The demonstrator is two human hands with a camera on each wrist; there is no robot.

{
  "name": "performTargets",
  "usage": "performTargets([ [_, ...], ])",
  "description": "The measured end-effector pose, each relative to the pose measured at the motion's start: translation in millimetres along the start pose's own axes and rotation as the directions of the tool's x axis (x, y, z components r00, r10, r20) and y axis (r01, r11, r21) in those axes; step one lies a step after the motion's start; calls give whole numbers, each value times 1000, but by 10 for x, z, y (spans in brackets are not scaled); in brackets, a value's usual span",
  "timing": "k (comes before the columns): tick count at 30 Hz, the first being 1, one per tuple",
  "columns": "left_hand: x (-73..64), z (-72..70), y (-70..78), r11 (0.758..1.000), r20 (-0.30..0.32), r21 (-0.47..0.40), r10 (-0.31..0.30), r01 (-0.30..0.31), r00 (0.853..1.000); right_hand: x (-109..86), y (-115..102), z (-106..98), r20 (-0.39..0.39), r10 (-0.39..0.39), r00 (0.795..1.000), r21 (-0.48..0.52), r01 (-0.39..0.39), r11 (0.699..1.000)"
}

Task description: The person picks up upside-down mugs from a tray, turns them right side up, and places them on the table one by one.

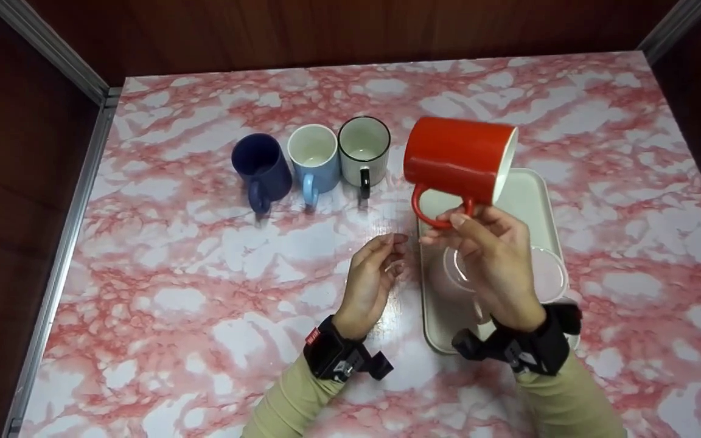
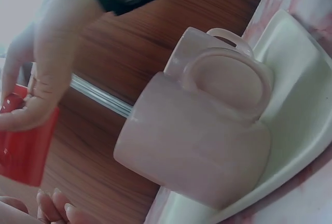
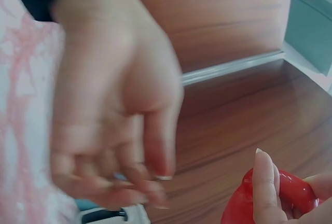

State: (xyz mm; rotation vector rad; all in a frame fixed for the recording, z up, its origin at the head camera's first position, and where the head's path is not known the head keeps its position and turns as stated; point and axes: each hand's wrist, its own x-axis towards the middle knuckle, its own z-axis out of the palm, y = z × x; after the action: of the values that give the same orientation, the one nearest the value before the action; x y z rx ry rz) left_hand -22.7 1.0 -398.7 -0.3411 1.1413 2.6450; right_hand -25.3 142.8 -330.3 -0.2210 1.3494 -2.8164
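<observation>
The right hand (image 1: 501, 267) pinches the handle (image 1: 416, 204) of a red cylindrical ceramic mug (image 1: 457, 159) at its 11 o'clock, presumably to steady it sideways, mouth (image 1: 506, 164) toward 3; the left hand (image 1: 367, 286), loosely curled, holds nothing.

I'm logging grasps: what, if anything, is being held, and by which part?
The right hand holds the red mug by its handle; the left hand holds nothing.

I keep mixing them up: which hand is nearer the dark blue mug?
Left: the left hand is right of the dark blue mug, toward the person; the right hand, holding the red mug, is farther right.
</observation>
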Motion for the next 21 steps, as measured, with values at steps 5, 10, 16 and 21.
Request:
performTargets([
  [5, 11, -36, -29, 1000, -5, -7, -6, 6, 1000, 170, -124, 79, 15, -56, 998, 55, 55, 997],
  [10, 23, -67, -63, 1000, -11, -4, -8, 8, 1000, 333, -284, 140, -28, -88, 996, 15, 89, 996],
  [16, 29, -98, -87, 1000, -16, -7, -19, 19, 1000, 532, -502, 132, -46, -102, 994, -84, 98, 992],
  [21, 33, -109, -94, 1000, -7, -9, -6, 6, 1000, 726, -634, 38, -67, -48, 997, -44, 45, 998],
])
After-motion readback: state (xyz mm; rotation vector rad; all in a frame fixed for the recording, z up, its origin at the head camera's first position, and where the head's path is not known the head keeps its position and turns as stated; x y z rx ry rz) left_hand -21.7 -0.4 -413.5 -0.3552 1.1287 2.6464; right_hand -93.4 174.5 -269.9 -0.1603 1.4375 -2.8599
